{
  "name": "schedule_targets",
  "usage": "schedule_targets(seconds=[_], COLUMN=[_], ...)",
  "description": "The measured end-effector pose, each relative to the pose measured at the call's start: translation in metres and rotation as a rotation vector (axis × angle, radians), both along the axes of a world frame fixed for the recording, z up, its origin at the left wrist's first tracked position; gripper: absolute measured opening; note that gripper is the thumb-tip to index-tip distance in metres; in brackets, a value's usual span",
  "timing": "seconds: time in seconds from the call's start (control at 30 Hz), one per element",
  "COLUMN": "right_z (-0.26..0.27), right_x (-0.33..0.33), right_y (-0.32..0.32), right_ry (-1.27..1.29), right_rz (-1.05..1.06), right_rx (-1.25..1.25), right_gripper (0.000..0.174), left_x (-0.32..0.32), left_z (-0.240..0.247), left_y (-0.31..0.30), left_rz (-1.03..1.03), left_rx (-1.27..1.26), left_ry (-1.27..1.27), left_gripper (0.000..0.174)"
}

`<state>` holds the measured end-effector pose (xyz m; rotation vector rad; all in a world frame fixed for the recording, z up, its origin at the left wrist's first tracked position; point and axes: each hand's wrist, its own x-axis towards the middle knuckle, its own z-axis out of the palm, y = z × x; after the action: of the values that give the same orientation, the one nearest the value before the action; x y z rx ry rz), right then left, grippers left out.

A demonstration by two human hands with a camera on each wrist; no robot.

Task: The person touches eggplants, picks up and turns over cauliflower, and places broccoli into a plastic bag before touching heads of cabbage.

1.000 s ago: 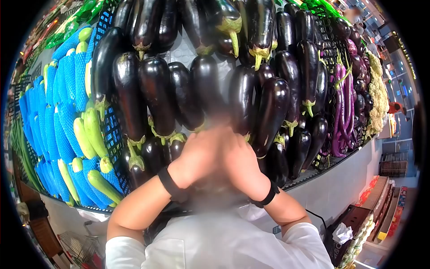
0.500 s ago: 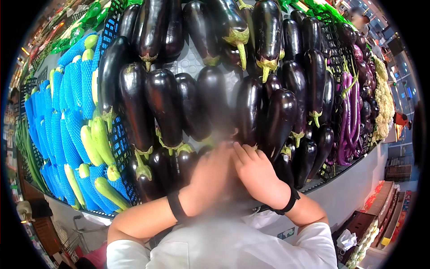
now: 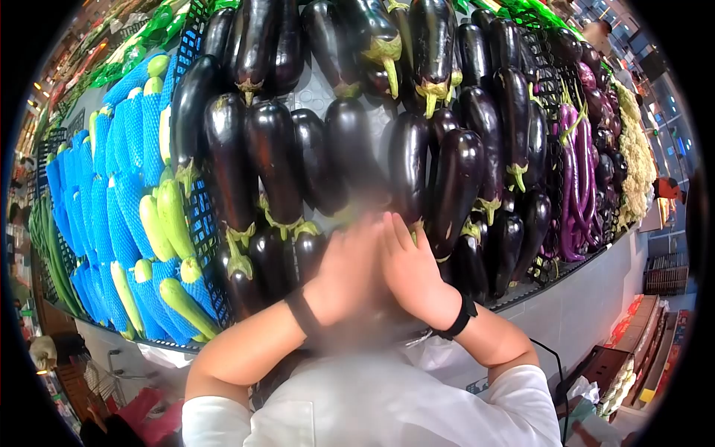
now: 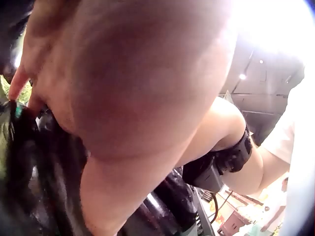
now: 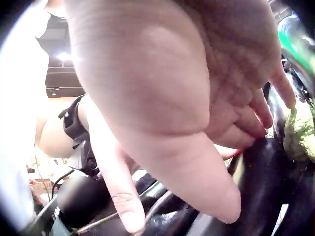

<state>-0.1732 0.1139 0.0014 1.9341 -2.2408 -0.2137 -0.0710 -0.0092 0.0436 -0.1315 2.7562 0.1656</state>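
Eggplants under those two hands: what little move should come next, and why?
Perhaps curl the right hand gently around the eggplant nearest its fingers. Those fingers look fairly straight and the thumb stands apart, so it doesn't seem to grip anything yet. The left hand is close beside it, so it could probably help steady.

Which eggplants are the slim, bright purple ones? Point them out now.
The slim purple eggplants, bunched in the head view between the cauliflower and the fat, near-black eggplants; no others are that thin.
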Motion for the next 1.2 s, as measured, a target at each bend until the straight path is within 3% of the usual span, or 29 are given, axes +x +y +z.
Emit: schedule_targets(seconds=[0.07,0.17,0.2,0.3,0.33,0.43,0.5,0.6,0.7,0.77,0.9,0.97,1.03,1.07,1.13,1.2], right_z=[0.001,0.020,0.021,0.035,0.044,0.056,0.053,0.055,0.064,0.066,0.046,0.022,0.016,0.004,0.020,0.025], right_x=[0.000,-0.006,-0.008,0.000,0.002,0.001,0.002,0.005,0.013,0.020,0.008,-0.013,-0.029,-0.044,-0.060,-0.068], right_y=[0.003,0.007,0.009,0.022,0.027,0.043,0.051,0.060,0.060,0.062,0.082,0.090,0.083,0.080,0.073,0.065], right_ry=[-0.005,-0.281,-0.321,-0.434,-0.526,-0.635,-0.647,-0.720,-0.897,-0.992,-0.996,-1.165,-1.318,-1.266,-1.376,-1.286], right_rz=[0.013,0.029,0.018,-0.024,-0.041,-0.055,-0.089,-0.086,-0.113,-0.163,-0.248,-0.402,-0.531,-0.489,-0.554,-0.560], right_rx=[0.002,0.001,0.012,0.035,0.055,0.124,0.068,-0.068,-0.242,-0.353,-0.578,-0.710,-0.999,-1.066,-0.787,-0.674], right_gripper=[0.063,0.070,0.077,0.074,0.071,0.069,0.065,0.055,0.044,0.038,0.034,0.037,0.042,0.039,0.056,0.065], left_x=[0.003,0.023,0.033,0.059,0.069,0.093,0.103,0.109,0.094,0.079,0.048,0.027,0.001,-0.016,-0.048,-0.072], left_z=[0.005,-0.015,-0.031,-0.022,-0.021,-0.009,-0.002,0.020,0.023,0.017,0.003,-0.009,-0.023,-0.029,-0.061,-0.086], left_y=[0.003,0.003,0.004,0.003,0.002,-0.015,-0.023,-0.024,-0.004,0.012,0.030,0.038,0.042,0.043,0.045,0.048], left_rz=[0.059,0.171,0.199,0.134,0.137,0.265,0.276,0.338,0.258,0.269,0.209,0.213,0.231,0.236,0.272,0.334], left_rx=[0.059,0.258,0.291,0.240,0.257,0.388,0.354,0.399,0.494,0.667,0.751,0.858,0.927,0.995,1.021,0.944], left_ry=[0.026,0.302,0.420,0.293,0.447,0.470,0.694,0.656,0.765,0.719,0.612,0.636,0.624,0.616,0.615,0.614], left_gripper=[0.104,0.095,0.079,0.068,0.052,0.041,0.026,0.014,0.011,0.011,0.017,0.021,0.051,0.063,0.083,0.095])
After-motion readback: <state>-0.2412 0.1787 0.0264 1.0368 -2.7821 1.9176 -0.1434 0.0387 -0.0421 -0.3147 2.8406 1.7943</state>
